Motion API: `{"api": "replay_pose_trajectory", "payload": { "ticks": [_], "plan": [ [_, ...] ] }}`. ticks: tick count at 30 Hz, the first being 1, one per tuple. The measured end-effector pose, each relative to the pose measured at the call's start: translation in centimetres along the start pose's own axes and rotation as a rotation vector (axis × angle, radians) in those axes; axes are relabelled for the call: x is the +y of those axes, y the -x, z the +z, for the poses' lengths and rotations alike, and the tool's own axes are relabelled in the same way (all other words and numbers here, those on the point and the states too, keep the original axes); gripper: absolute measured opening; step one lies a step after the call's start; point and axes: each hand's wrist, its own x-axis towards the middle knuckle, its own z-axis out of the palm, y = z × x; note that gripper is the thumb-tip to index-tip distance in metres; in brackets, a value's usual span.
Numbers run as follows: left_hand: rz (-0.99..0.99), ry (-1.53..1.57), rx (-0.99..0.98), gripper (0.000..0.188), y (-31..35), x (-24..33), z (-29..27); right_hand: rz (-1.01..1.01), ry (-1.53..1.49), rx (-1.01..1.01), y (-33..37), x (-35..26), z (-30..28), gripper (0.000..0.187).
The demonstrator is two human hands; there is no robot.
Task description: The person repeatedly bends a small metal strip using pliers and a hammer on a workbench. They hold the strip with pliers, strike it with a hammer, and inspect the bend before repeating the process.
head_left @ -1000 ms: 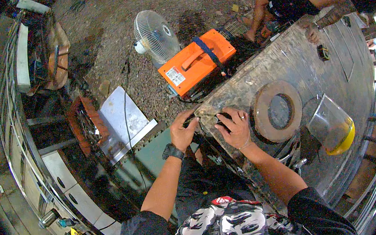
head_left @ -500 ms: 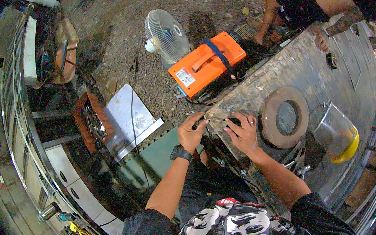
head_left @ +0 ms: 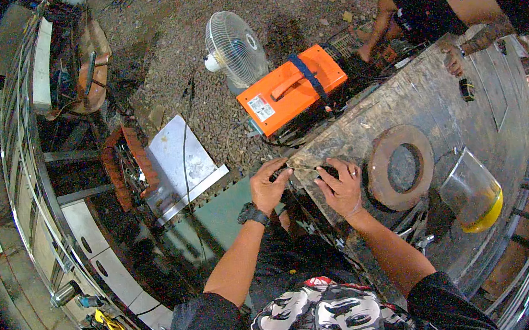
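My left hand (head_left: 270, 186), with a black watch on its wrist, pinches a small dark piece at the near corner of a worn metal work table (head_left: 426, 94). My right hand (head_left: 341, 187) rests on the table edge beside it, fingers curled around the other end of the same small dark thing; what the thing is cannot be made out. A rusty steel ring (head_left: 400, 167) lies flat on the table just right of my right hand.
A clear face shield with a yellow rim (head_left: 475, 196) lies right of the ring. An orange welding machine (head_left: 291, 88) and a white fan (head_left: 233, 50) stand on the gravel beyond the table. Another person (head_left: 435, 5) crouches at the far end. A shiny metal sheet (head_left: 180, 161) lies left.
Both hands stay together at the table corner. The view has shifted slightly, so the table, ring and welding machine sit a little further right and lower in the picture.
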Motion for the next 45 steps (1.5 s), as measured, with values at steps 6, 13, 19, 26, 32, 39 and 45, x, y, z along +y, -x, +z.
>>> {"api": "replay_pose_trajectory", "payload": {
  "ticks": [6,13,19,26,32,39,45],
  "plan": [
    [-0.017,0.095,-0.016,0.027,0.1,-0.1,-0.3,0.006,0.0,0.015,0.0,-0.1,0.1,0.033],
    [-0.029,0.03,0.013,0.027,-0.1,0.2,0.1,0.016,-0.003,0.013,0.1,0.0,-0.1,0.033],
    [-0.076,0.046,0.012,0.027,-0.1,-0.4,0.2,0.017,0.005,0.038,-0.1,-0.2,-0.1,0.033],
    [0.033,-0.141,0.004,0.035,-0.4,2.4,-0.4,0.019,0.009,0.053,-0.1,-0.3,-0.2,0.031],
    [0.56,-0.745,-0.254,0.035,-1.0,6.4,0.3,0.01,0.001,0.045,0.1,-0.2,-0.4,0.03],
    [0.508,-0.552,-0.227,0.019,-1.3,8.7,1.8,0.222,0.064,0.18,0.9,-2.4,-3.7,0.041],
    [0.438,-0.246,-0.231,0.021,0.5,15.7,1.9,1.077,0.523,0.541,12.7,0.3,-10.2,0.068]
  ]
}}
